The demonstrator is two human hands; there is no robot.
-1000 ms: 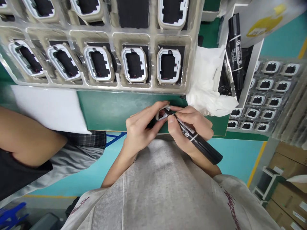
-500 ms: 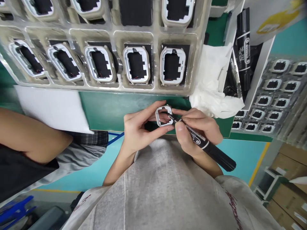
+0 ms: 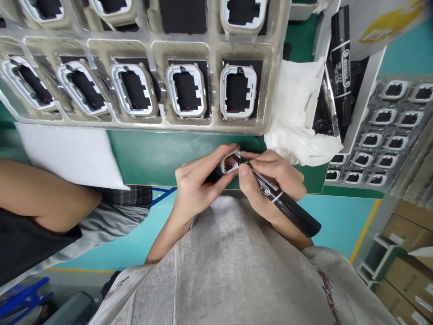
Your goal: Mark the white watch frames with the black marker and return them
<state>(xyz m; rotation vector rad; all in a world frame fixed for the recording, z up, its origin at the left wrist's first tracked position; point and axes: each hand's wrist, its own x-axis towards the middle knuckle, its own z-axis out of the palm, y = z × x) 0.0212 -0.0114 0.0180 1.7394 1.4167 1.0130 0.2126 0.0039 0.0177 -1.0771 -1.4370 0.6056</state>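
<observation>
Between the thumb and fingers of my left hand (image 3: 199, 180) is a small white watch-case frame (image 3: 223, 166), tilted and partly hidden by the fingers. My right hand (image 3: 270, 178) grips a black marker pen (image 3: 287, 207) with its dark tip pointing up and left. That tip is at the frame's right inner side; whether it touches the surface I cannot tell. Both hands are close together over the front edge of the green work mat (image 3: 162, 155). Above them lies a clear plastic tray (image 3: 145, 126) with several similar frames in its pockets.
A white cloth (image 3: 71, 155) lies left, near another person's arm (image 3: 43, 192). To the right are crumpled white tissue (image 3: 294, 122) and a white box (image 3: 361, 115) with a second black marker (image 3: 341, 67). Further right, another tray (image 3: 389, 144) holds many frames.
The watch-case frame has been tilted in my left hand, so its opening looks narrower. My right hand and the marker have shifted slightly left and up.
</observation>
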